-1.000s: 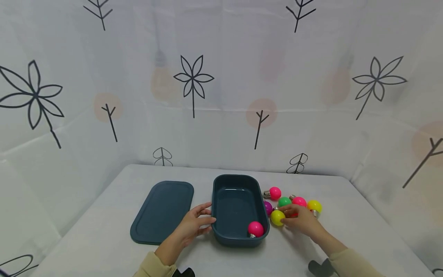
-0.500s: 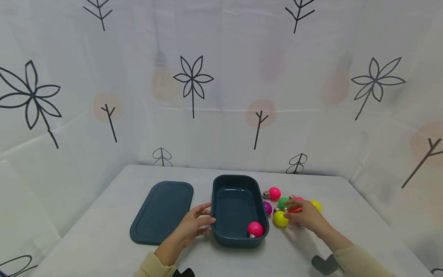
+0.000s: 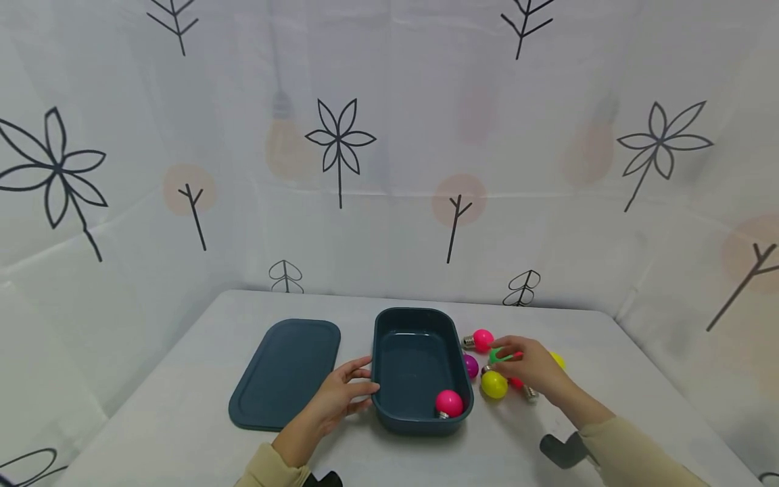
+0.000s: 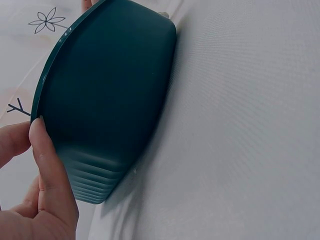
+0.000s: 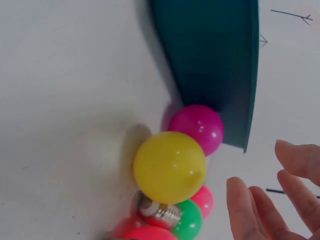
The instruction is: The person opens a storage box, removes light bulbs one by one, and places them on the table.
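Note:
My left hand (image 3: pixel 341 396) touches the left rim of a dark teal box (image 3: pixel 375 338) with its fingertips. In the left wrist view, those fingertips (image 4: pixel 40 125) meet the box's edge. Inside the box, at the front right corner, lies a pink light bulb (image 3: pixel 449 403). My right hand (image 3: pixel 526 365) hovers over the loose bulbs right of the box, its fingers apart and holding nothing. Below and near it are a yellow bulb (image 3: pixel 494 385), a partly hidden green bulb (image 3: pixel 499 355), a purple bulb (image 3: pixel 471 366) beside the box, and a pink bulb (image 3: pixel 483 340).
A flat dark teal lid (image 3: pixel 286 375) lies left of the box on the white table (image 3: pixel 201 439). Another yellow bulb (image 3: pixel 558 360) shows past the right hand, and a red one (image 3: pixel 516 383) beneath it. A patterned white cloth (image 3: pixel 389 237) hangs behind.
My right hand has left the near yellow bulb, which shifted slightly right, and now sits above the green bulb. My left hand and the box have stayed in place.

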A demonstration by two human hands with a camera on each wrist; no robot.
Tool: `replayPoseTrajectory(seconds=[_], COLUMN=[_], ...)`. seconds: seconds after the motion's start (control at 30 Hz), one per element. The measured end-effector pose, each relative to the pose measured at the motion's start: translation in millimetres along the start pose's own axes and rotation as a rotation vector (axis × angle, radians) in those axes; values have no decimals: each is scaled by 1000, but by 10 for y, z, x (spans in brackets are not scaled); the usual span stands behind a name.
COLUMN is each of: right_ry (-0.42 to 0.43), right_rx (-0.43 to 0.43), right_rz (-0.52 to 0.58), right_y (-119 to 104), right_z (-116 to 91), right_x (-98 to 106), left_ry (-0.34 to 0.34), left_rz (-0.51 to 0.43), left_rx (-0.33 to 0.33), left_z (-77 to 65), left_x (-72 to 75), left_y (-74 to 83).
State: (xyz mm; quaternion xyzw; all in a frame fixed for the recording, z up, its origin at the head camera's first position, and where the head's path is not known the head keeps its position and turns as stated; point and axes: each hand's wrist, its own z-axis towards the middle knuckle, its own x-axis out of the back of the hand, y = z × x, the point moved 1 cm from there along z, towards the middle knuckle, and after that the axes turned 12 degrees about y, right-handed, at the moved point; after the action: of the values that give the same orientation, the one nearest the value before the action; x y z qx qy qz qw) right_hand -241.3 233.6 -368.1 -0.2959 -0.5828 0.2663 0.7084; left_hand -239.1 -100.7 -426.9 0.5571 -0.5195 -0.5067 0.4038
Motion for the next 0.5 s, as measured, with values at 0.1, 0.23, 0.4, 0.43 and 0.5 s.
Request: replayPoseTrajectory(seconds=[0.1, 0.23, 0.4, 0.43, 0.5], right_ry=[-7, -24, -57, -62, -74], right_rx=[4, 13, 24, 21, 14], right_rz=[20, 48, 86, 94, 110], right_y=[-38, -102, -202, -218, -241], right_z=[18, 45, 61, 67, 86], right_x=[-14, -31, -46, -52, -68], left_ry=[0, 5, 10, 12, 14], left_rz=[-1, 0, 4, 6, 9], left_rx=[2, 3, -1, -1, -1], left_z=[-3, -2, 1, 0, -5], left_x=[-2, -6, -6, -7, -7], left_y=[2, 2, 0, 0, 1])
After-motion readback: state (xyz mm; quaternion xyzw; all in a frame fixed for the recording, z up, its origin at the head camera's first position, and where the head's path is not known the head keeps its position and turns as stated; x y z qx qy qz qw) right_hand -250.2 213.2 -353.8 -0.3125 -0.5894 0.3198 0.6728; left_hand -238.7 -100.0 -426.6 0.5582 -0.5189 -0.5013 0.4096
